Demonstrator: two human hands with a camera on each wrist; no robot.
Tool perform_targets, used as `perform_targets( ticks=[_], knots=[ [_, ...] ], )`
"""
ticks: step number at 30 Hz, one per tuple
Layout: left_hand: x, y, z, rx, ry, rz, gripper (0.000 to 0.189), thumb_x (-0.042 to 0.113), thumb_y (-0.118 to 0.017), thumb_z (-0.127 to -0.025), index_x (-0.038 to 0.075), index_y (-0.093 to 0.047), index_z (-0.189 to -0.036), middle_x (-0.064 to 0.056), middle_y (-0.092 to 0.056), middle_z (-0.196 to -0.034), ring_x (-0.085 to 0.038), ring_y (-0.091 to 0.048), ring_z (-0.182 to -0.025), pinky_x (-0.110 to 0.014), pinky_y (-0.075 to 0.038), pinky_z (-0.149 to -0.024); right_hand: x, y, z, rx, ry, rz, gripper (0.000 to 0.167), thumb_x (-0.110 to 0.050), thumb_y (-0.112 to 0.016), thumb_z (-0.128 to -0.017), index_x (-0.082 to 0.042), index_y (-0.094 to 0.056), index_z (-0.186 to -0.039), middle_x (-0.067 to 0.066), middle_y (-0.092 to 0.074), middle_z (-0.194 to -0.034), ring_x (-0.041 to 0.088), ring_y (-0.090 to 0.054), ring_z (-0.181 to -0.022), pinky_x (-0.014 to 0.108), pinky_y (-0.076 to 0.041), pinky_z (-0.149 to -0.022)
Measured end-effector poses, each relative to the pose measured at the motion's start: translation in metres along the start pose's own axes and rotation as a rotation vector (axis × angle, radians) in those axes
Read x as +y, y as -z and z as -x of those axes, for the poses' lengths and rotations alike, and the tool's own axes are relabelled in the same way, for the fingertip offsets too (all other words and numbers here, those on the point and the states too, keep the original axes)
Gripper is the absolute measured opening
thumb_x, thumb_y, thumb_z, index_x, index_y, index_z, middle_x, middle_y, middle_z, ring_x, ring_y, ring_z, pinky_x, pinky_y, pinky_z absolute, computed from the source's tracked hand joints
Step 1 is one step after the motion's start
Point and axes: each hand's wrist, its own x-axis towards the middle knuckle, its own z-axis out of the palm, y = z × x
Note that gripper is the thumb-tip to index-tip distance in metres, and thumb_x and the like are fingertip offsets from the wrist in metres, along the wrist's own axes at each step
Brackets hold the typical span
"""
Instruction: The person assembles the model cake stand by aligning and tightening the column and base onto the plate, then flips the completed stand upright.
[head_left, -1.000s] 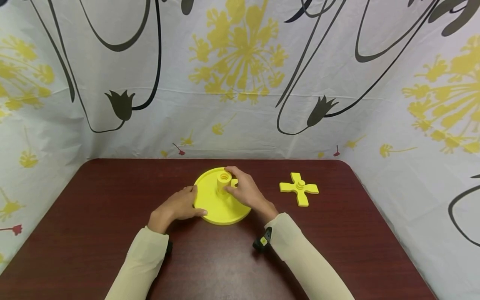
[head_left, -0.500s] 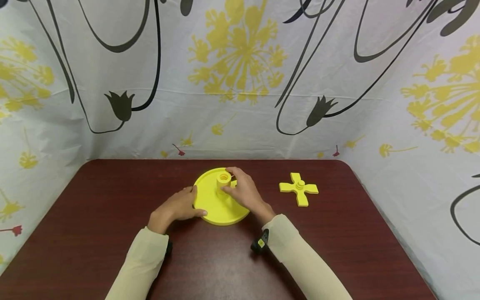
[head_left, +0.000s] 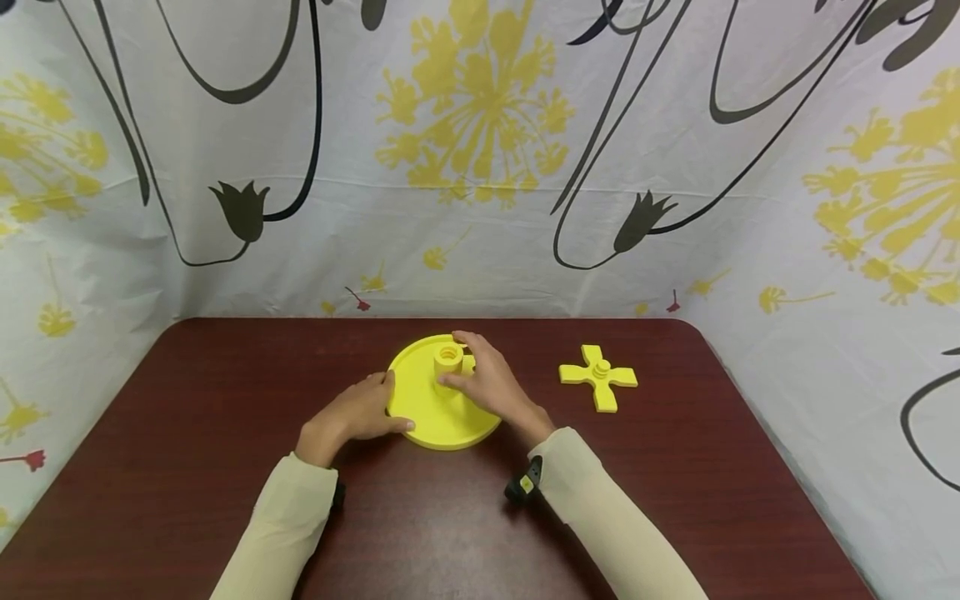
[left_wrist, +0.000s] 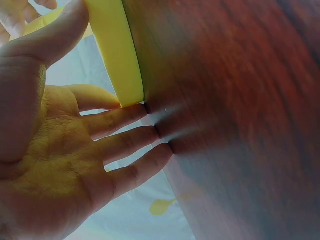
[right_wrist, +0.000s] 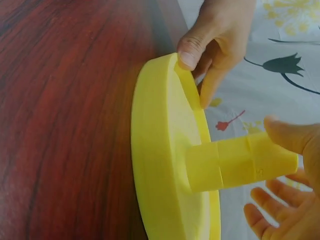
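A yellow round disc (head_left: 442,427) with a raised rim lies flat on the table. From its middle rises a yellow post (head_left: 447,362), hollow and apparently threaded at the top. The right wrist view shows the post in stacked sections. My left hand (head_left: 358,410) grips the disc's left rim, thumb on top and other fingertips down at the table. My right hand (head_left: 491,379) holds the upper post between thumb and fingers; some of its fingers are loose in the right wrist view. A yellow part sticking out right of the post is partly hidden by that hand.
Right of the disc, a yellow cross-shaped piece (head_left: 598,378) with a short threaded stud lies on the dark red-brown table (head_left: 247,392). A patterned white cloth (head_left: 300,275) hangs behind and at both sides of the table.
My right hand shifts only slightly at the post, its thumb a little further across the front. My left hand, the disc and the cross-shaped piece stay in place.
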Motion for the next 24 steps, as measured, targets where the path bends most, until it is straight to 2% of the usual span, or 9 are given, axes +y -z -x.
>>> perform_targets(
  ticks=[3,8,16,24],
  knots=[
    [0.0004,-0.0002,-0.0001,-0.001,-0.002,-0.004,0.098,0.045,-0.071,-0.090,-0.012,-0.020,-0.152,-0.031,-0.029,-0.155,-0.046,-0.033,-0.142,-0.056,-0.032,-0.113,0.0022,0.0035,0.0004,-0.038,0.029,-0.038,0.067,-0.016,-0.075,-0.089,-0.005,-0.043,-0.147,0.014,-0.050,-0.146,0.031,-0.051,-0.132,0.048,-0.049,-0.100],
    [-0.0001,-0.0007,-0.0010,-0.002,0.000,-0.011,0.099,0.045,-0.071,-0.090,-0.012,-0.021,-0.152,-0.031,-0.030,-0.154,-0.045,-0.034,-0.141,-0.056,-0.033,-0.113,0.0038,0.0043,0.0005,-0.058,0.048,-0.033,0.061,-0.009,-0.072,-0.091,-0.003,-0.045,-0.146,0.016,-0.054,-0.142,0.031,-0.057,-0.124,0.046,-0.053,-0.095],
    [0.0002,-0.0006,-0.0016,-0.004,-0.001,-0.012,0.099,0.045,-0.071,-0.090,-0.012,-0.020,-0.152,-0.031,-0.030,-0.155,-0.046,-0.033,-0.142,-0.056,-0.032,-0.113,0.0013,0.0010,-0.0003,-0.015,-0.008,-0.002,0.061,-0.013,-0.075,-0.090,-0.005,-0.049,-0.144,0.013,-0.058,-0.137,0.027,-0.060,-0.119,0.041,-0.055,-0.092],
    [0.0009,-0.0006,-0.0012,-0.008,0.003,-0.012,0.098,0.044,-0.071,-0.090,-0.013,-0.020,-0.152,-0.031,-0.030,-0.155,-0.046,-0.032,-0.142,-0.056,-0.032,-0.113,-0.0005,-0.0018,-0.0001,0.020,-0.016,0.028,0.058,-0.014,-0.076,-0.089,-0.002,-0.053,-0.140,0.014,-0.059,-0.136,0.027,-0.061,-0.118,0.039,-0.055,-0.090]
  ],
)
